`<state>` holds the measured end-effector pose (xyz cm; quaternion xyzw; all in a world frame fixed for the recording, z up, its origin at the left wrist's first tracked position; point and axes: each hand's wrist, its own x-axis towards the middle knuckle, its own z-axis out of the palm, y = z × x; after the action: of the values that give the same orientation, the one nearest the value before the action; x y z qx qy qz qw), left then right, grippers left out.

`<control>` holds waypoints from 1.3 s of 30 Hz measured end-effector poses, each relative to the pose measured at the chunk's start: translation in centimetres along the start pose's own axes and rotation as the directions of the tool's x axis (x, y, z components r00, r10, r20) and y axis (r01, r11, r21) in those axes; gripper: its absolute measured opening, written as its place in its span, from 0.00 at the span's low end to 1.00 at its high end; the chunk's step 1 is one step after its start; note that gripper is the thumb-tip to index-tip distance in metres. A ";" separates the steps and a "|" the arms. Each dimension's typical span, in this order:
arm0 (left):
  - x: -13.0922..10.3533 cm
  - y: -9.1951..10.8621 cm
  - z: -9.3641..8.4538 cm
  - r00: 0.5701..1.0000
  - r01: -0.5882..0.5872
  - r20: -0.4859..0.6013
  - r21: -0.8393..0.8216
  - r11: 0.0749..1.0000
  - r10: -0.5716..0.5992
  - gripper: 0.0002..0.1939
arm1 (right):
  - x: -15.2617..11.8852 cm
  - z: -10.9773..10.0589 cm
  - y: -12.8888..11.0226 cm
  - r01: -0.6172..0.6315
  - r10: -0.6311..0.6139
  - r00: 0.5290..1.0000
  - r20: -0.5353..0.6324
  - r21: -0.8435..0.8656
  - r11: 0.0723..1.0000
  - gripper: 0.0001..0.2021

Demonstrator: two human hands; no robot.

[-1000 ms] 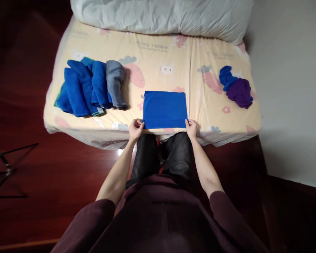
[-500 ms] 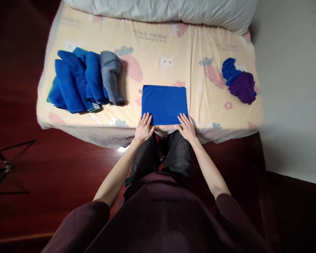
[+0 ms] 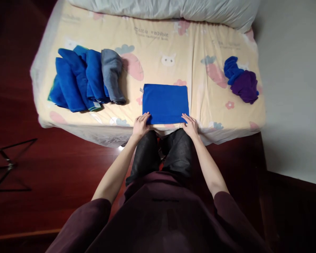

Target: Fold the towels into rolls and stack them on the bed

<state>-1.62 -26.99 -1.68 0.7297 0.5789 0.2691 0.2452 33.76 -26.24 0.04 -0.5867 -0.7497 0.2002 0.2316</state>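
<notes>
A blue towel (image 3: 165, 102) lies flat as a rectangle near the front edge of the bed, a small pale tag sticking out at its upper left. At its lower left corner, my left hand (image 3: 141, 125) pinches the near edge between thumb and fingers. My right hand (image 3: 190, 125) grips the lower right corner the same way. Both hands rest low, close to the mattress edge, and the thumbs are partly tucked at the towel's rim.
To the left sit several rolled blue towels (image 3: 70, 84) and a grey rolled towel (image 3: 113, 75). Crumpled blue cloth (image 3: 232, 68) and purple cloth (image 3: 244, 88) lie at the right. A pale quilt (image 3: 163, 8) borders the back of the bed (image 3: 152, 52); black stand legs (image 3: 8, 165) are on the floor.
My fingers have gone from lying flat and spread on the towel's near corners to being drawn in and closed on them. The towel keeps its place on the bed.
</notes>
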 end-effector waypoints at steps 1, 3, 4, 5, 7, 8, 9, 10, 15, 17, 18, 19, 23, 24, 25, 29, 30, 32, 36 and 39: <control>0.2 -0.2 -0.2 1.000 0.010 -0.015 -0.039 0.999 -0.011 0.40 | 0.2 -0.2 0.3 -0.006 0.006 1.000 0.008 0.018 1.000 0.30; 0.5 -0.8 -0.5 0.999 0.024 -0.034 -0.146 0.989 -0.029 0.37 | 0.6 -0.6 0.8 -0.020 0.018 0.999 0.028 0.059 0.998 0.35; 0.6 -1.1 -0.7 0.998 0.030 -0.041 -0.212 0.977 -0.040 0.34 | 0.7 -0.7 1.1 -0.028 0.025 0.999 0.032 0.078 0.997 0.37; 0.6 -1.4 -0.8 0.998 0.037 -0.044 -0.281 0.959 -0.051 0.30 | 0.7 -0.7 1.3 -0.035 0.032 0.999 0.030 0.098 0.995 0.38; 0.6 -2.0 -1.0 0.995 0.055 -0.048 -0.414 0.909 -0.082 0.22 | 0.6 -0.6 1.8 -0.052 0.051 0.999 0.007 0.154 0.987 0.38; 0.6 -2.2 -1.1 0.994 0.065 -0.047 -0.469 0.881 -0.099 0.20 | 0.5 -0.4 1.9 -0.063 0.067 0.998 -0.014 0.196 0.979 0.37; 0.5 -2.4 -1.2 0.993 0.073 -0.043 -0.510 0.857 -0.110 0.20 | 0.4 -0.2 2.0 -0.078 0.089 0.995 -0.035 0.243 0.967 0.37; 0.6 -2.6 -1.3 0.992 0.076 -0.041 -0.536 0.841 -0.116 0.20 | 0.4 0.1 2.1 -0.096 0.117 0.992 -0.054 0.290 0.952 0.36; 1.3 -3.1 -1.5 0.993 0.046 -0.075 -0.463 0.885 -0.091 0.17 | 1.2 0.6 2.7 -0.144 0.194 0.977 -0.087 0.397 0.906 0.29; 1.7 -3.3 -1.5 0.991 0.047 -0.096 -0.383 0.923 -0.091 0.15 | 1.6 0.6 3.1 -0.115 0.174 0.977 -0.126 0.378 0.919 0.25; 1.8 -3.4 -1.5 0.990 0.054 -0.106 -0.348 0.936 -0.096 0.14 | 1.7 0.6 3.4 -0.102 0.165 0.975 -0.146 0.362 0.926 0.23; 2.0 -3.4 -1.4 0.988 0.062 -0.116 -0.321 0.945 -0.105 0.13 | 1.9 0.6 3.7 -0.098 0.162 0.974 -0.160 0.349 0.932 0.21; 2.2 -3.8 -1.2 0.981 0.084 -0.140 -0.310 0.947 -0.132 0.12 | 2.3 0.8 4.5 -0.140 0.203 0.967 -0.153 0.345 0.928 0.16; 2.2 -3.9 -1.2 0.981 0.085 -0.139 -0.318 0.944 -0.135 0.12 | 2.3 0.8 4.6 -0.154 0.216 0.965 -0.148 0.344 0.926 0.16; 2.2 -3.9 -1.2 0.981 0.087 -0.137 -0.324 0.942 -0.138 0.13 | 2.4 0.8 4.7 -0.165 0.225 0.964 -0.144 0.342 0.925 0.15; 2.2 -4.1 -1.1 0.978 0.102 -0.138 -0.330 0.938 -0.155 0.14 | 2.5 0.7 4.8 -0.197 0.242 0.964 -0.107 0.320 0.927 0.15; 2.1 -4.2 -1.0 0.977 0.105 -0.141 -0.327 0.939 -0.158 0.15 | 2.5 0.6 4.8 -0.206 0.247 0.964 -0.098 0.310 0.928 0.16; 2.1 -4.3 -0.9 0.975 0.109 -0.147 -0.324 0.940 -0.164 0.15 | 2.6 0.4 4.8 -0.215 0.253 0.963 -0.095 0.297 0.930 0.18; 2.2 -4.7 -0.8 0.970 0.113 -0.169 -0.335 0.935 -0.177 0.14 | 2.7 0.0 4.7 -0.198 0.233 0.968 -0.094 0.288 0.937 0.17; 2.2 -4.7 -0.9 0.966 0.107 -0.186 -0.339 0.935 -0.178 0.15 | 2.7 -0.1 4.6 -0.220 0.252 0.965 -0.078 0.288 0.932 0.16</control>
<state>-5.15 -23.85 -3.97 0.6018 0.6009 0.4192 0.3177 36.87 -22.52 -2.20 -0.6448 -0.6239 0.2957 0.3279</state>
